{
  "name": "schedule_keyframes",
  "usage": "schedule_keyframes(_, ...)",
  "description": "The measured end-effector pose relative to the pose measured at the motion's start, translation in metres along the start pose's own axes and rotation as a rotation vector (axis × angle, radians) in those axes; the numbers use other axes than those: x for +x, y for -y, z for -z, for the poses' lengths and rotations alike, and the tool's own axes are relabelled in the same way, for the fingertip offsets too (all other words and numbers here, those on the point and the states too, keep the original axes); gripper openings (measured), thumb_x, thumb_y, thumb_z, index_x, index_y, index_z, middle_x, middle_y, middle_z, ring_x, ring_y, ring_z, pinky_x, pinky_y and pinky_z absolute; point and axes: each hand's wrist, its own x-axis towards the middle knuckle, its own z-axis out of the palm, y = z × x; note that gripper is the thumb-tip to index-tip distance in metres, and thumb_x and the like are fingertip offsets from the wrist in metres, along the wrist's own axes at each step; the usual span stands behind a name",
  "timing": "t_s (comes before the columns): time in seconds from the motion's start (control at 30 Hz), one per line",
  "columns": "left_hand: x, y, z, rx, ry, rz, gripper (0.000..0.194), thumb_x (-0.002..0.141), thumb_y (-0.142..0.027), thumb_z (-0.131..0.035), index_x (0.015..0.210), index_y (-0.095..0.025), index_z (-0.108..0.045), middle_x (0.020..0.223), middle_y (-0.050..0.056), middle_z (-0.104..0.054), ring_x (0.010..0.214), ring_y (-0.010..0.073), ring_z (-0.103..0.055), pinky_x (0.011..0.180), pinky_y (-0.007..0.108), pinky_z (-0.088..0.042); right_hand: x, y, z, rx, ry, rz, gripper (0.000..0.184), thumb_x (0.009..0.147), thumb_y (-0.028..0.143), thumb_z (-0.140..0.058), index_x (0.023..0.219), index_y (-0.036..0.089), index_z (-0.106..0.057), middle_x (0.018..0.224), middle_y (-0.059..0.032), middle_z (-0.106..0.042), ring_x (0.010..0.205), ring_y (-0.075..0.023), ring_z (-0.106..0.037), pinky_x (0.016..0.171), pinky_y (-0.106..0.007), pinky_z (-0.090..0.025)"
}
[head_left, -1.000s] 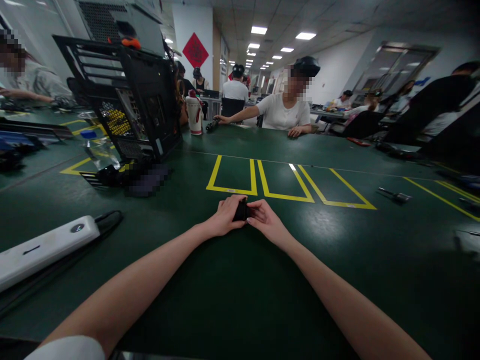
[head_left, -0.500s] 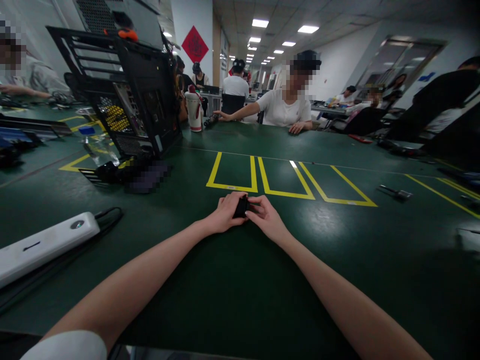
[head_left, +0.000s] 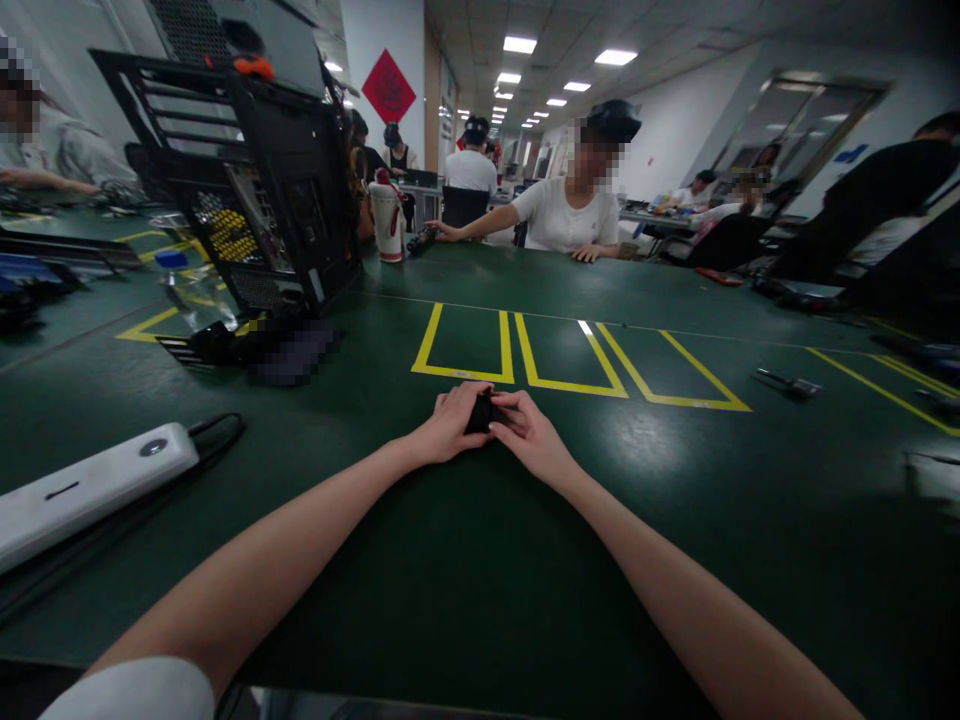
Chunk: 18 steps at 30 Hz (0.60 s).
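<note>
A small black object sits between my hands, low over the green tabletop; its kind is too dark and too covered to make out. My left hand is closed around its left side, with the fingers over the top. From the right, my right hand grips it with thumb and fingertips. Just beyond my hands runs the front edge of a yellow tape outline.
At the left stand a black open computer case, a blue-capped bottle and a white device with a cable. A dark tool lies to the right. Across the table, a person in white sits near a cup.
My hands have stayed almost in place, both holding the small black object. The whole view has shifted very slightly.
</note>
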Motion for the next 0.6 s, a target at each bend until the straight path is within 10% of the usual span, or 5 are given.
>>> schedule_keyframes(0.6,0.005,0.001,0.004,-0.043,0.056,0.107,0.060,0.078,-0.033,-0.058,0.127,-0.021,-0.026,0.126,0.012,-0.041,0.115,0.0292,-0.041,0.092,0.048,-0.033,-0.006,-0.007,0.014,-0.433,-0.107,-0.007,0.038,0.068,0.012,-0.059,0.103,0.021,-0.047,0.102,-0.0054,-0.050,0.097,-0.0223,-0.050,0.093,-0.048,-0.040)
